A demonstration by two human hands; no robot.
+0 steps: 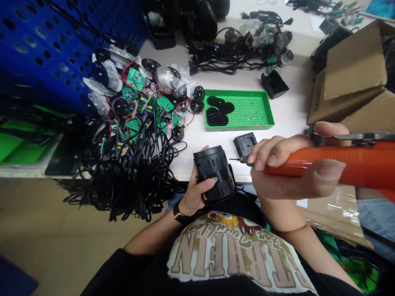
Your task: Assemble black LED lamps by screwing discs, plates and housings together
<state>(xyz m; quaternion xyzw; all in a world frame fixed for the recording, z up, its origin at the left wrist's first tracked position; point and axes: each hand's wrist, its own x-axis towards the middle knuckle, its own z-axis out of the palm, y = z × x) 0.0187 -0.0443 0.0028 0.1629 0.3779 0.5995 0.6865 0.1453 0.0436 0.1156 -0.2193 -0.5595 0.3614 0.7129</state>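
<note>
Orange electric screwdriver [339,162] — half hidden by the right hand [280,181].

Right hand [286,168] grips what seems an electric screwdriver [364,162].

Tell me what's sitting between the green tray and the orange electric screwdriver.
The head view shows a small black square holder between the green tray and the orange electric screwdriver.

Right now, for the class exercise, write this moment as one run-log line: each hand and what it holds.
left hand: black slotted cylindrical housing | right hand: orange electric screwdriver, bit beside housing | nearby: green tray
</note>
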